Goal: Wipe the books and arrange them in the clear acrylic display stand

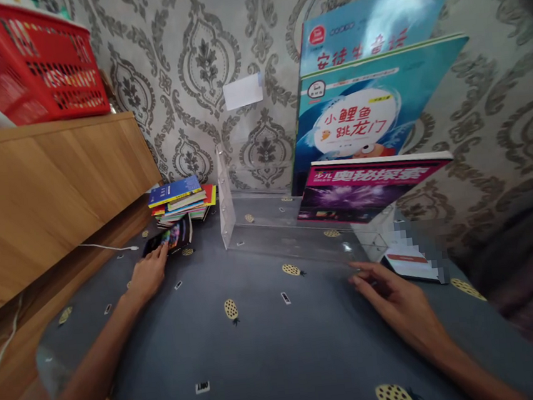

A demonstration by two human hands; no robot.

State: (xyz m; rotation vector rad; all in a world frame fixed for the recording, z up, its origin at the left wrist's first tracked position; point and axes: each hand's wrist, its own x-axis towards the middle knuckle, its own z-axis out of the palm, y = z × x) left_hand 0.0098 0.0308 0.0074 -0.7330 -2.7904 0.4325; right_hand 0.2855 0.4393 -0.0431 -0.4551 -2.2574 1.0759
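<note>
At the left, my left hand (pixel 149 275) grips the near edge of a dark, colorful-covered book (pixel 175 235) that lies in front of a book pile. Some of these fingers are hidden. My right hand (pixel 396 297) hovers over the right side of the table, its fingers loosely curled and apart, with nothing in them. Just beyond it is a clear acrylic book rack (pixel 280 239). In the rack's right part stand a purple-and-black book (pixel 355 194), a teal picture book (pixel 356 103) and a blue book (pixel 367 23), one behind another.
Several books form a pile (pixel 181 199) at the back left. A phone-like device with a lit screen (pixel 413 258) lies right of the rack. The table (pixel 263 364) has a grey pineapple-print cover. A red basket (pixel 56 69) tops the wooden cabinet (pixel 55 164); a white cable (pixel 108 246) reaches the table.
</note>
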